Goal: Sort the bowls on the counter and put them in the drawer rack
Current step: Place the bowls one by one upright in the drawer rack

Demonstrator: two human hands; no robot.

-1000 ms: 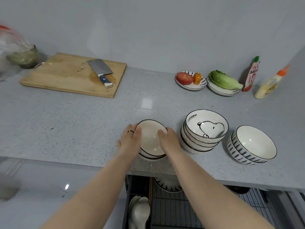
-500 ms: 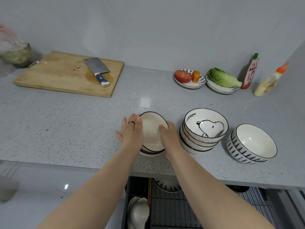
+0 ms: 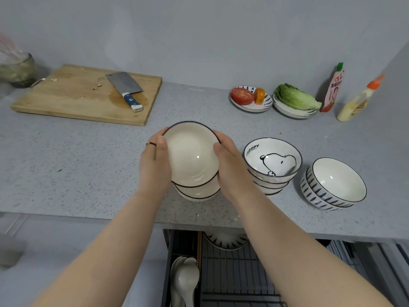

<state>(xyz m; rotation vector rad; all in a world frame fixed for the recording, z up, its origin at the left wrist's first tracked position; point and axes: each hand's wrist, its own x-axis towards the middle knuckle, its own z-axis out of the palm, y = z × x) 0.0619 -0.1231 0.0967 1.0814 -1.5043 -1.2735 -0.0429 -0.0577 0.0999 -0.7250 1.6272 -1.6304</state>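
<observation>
Raised and tipped toward the camera since half a second ago, the stack of plain bowls (image 3: 190, 160) is held between both hands over the grey counter (image 3: 88, 173), near its front edge; whether its base touches the surface cannot be told. The left hand (image 3: 155, 167) grips the stack's left side, thumb on the top rim. The right hand (image 3: 232, 171) grips the right side likewise. To the right stand the Snoopy bowl stack (image 3: 273, 160) and, beyond it, the striped bowl stack (image 3: 334, 185). Below the counter edge, the open drawer rack (image 3: 239, 273) holds a patterned bowl (image 3: 225, 240) at the back and pale spoons (image 3: 186, 278) in its left compartment.
</observation>
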